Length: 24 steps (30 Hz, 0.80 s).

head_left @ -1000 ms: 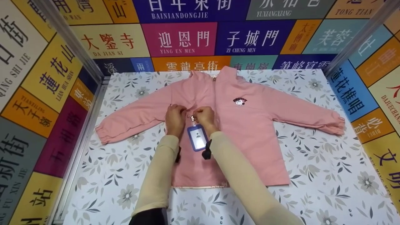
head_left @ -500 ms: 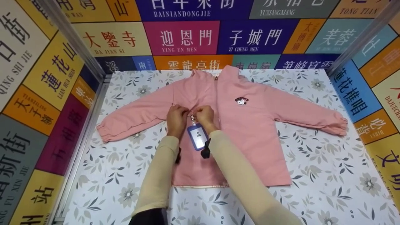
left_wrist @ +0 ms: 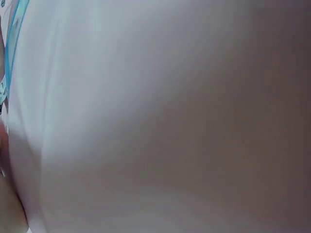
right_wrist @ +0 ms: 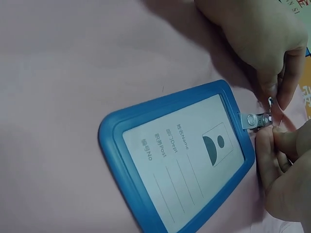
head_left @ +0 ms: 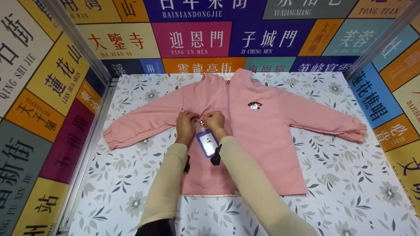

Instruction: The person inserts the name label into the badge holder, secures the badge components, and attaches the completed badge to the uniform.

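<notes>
A blue-framed ID badge (right_wrist: 180,150) lies on the front of a spread pink jacket (head_left: 259,150), a metal clip (right_wrist: 257,120) at its top end. By the clip is a small metal safety pin (right_wrist: 270,102), and its thin needle shows beside a raised fold of jacket cloth. My left hand (head_left: 186,126) pinches the pin's metal end with thumb and finger. My right hand (head_left: 215,124) pinches close to the clip, at the pin and cloth; its fingertips partly hide what they hold. Blurred pale cloth fills most of the left wrist view.
The jacket lies on a white table with a floral pattern (head_left: 134,203), its sleeves stretched to both sides. A zipper (head_left: 228,98) runs down its front, with a small dog patch (head_left: 254,105) at right. Panels with printed signs (head_left: 193,39) wall the back and sides.
Both hands have come slightly closer together at the top of the badge, and the pin is less visible between them. The head view has shifted a little; the badge stays nearly in place.
</notes>
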### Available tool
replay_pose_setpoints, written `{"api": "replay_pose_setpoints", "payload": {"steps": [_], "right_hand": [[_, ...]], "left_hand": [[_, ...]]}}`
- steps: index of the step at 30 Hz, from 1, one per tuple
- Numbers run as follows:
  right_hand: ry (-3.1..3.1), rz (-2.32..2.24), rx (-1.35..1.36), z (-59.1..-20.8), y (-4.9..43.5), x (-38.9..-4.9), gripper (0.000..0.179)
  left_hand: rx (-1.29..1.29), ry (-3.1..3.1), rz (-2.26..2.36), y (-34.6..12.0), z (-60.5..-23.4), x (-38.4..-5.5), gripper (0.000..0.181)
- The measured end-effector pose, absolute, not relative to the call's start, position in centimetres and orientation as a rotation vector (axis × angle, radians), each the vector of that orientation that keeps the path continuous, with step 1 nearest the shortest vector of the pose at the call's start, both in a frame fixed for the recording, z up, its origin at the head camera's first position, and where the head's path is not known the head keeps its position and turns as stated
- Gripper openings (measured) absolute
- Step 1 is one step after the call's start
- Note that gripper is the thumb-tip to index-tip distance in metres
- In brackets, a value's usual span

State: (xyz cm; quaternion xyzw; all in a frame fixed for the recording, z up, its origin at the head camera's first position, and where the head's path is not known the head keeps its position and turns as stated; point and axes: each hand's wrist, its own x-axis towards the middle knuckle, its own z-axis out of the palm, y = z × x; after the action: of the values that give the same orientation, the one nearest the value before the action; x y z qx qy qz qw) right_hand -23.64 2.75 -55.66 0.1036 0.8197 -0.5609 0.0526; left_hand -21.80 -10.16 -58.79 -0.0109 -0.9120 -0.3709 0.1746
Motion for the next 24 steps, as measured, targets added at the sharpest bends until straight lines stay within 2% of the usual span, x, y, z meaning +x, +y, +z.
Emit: {"api": "replay_pose_setpoints", "payload": {"steps": [11, 24], "right_hand": [[2.319, -1.844, 0.414, -56.01, 2.74, -23.97, 0.021], [2.289, -1.974, 0.359, -56.66, 2.45, -23.61, 0.015]], "left_hand": [[-0.057, -2.513, -1.151, -10.41, -59.14, -22.00, 0.018], [-0.066, -2.483, -1.194, -10.30, -59.39, -21.82, 0.013]]}}
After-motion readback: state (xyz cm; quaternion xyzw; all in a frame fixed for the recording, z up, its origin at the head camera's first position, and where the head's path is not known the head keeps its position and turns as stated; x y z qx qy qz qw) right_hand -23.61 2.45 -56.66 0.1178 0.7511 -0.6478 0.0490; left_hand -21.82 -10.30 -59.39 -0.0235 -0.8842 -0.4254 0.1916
